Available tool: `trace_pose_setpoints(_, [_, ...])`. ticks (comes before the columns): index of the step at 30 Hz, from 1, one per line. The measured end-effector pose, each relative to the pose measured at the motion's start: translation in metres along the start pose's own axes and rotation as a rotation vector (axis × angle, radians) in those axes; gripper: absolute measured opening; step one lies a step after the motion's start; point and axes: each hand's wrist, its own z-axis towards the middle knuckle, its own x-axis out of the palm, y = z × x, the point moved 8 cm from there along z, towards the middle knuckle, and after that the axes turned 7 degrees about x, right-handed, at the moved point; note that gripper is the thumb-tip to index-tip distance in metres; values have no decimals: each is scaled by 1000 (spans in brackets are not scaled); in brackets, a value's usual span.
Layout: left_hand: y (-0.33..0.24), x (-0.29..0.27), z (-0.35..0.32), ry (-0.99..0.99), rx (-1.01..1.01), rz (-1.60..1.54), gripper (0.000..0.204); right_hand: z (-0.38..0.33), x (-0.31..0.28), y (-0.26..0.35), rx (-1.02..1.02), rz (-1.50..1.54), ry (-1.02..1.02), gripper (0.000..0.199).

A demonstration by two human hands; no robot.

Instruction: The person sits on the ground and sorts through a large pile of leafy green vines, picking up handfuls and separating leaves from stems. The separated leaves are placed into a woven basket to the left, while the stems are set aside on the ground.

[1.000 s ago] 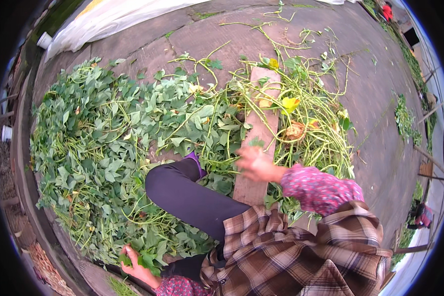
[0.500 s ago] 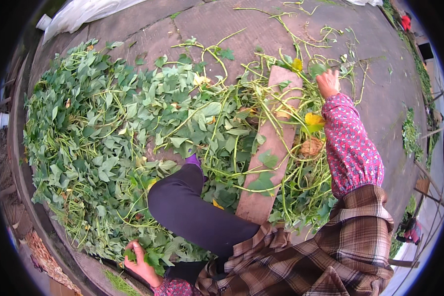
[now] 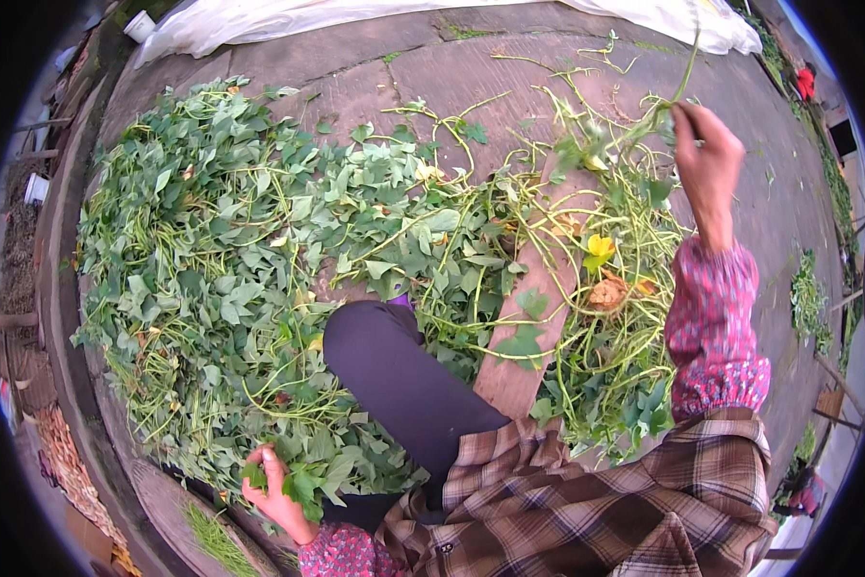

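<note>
My right hand is raised at the upper right, its fingers closed on a thin green vine. Part of that vine is smeared by motion, and leaves hang near the fingers. Low at the left, my left hand pinches some green leaves between thumb and fingers. A big heap of leafy vines spreads across the ground left of my bent knee. Mostly bare yellow-green stems lie tangled below my right hand, with a yellow leaf and a brown, crumpled clump among them.
A wooden plank runs away from me between the leafy heap and the stems, partly covered by vines. White plastic sheeting lies along the far edge of the stone paving. At the lower left is a small bunch of thin green stems.
My right hand has lifted from the stem pile and moved slightly right, a vine in its fingers. My left hand stays nearly in place with its leaves. The view has shifted a little.
</note>
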Motion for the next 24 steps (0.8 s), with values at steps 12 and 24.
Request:
trace_pose_setpoints(12, [-3, 138, -101, 659, -490, -505, 27, -261, 27, 215, 793, 1417, 1283, 33])
trace_pose_setpoints(24, [9, 123, -121, 637, -717, -860, 27, -292, 23, 235, 669, 1382, 1547, 22])
